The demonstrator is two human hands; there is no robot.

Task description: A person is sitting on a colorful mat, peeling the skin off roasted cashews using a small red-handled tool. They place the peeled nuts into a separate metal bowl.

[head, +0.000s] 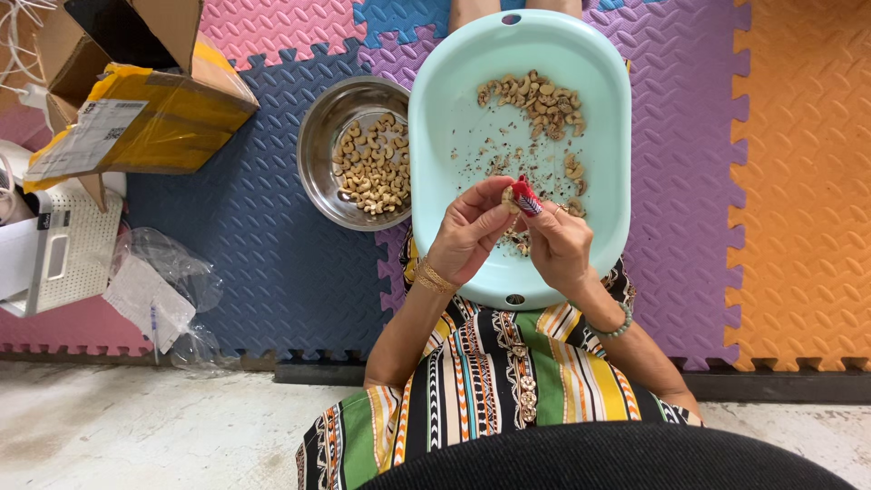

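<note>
Cashew point(509, 199) sits pinched in the fingertips of the left hand point(470, 238), held above the near end of the pale green tub point(435, 118). The right hand point(560, 245) grips a small red-handled tool point(525, 196), its tip touching the nut. The nut is too small to tell which way its long axis runs; the tool slants up and left. A slip of the tool could nick the left fingertips, or the nut could pop loose among the scraps in the tub. Just left of the tub, a steel bowl point(319, 145) holds peeled cashews on the foam floor mat point(272, 245).
</note>
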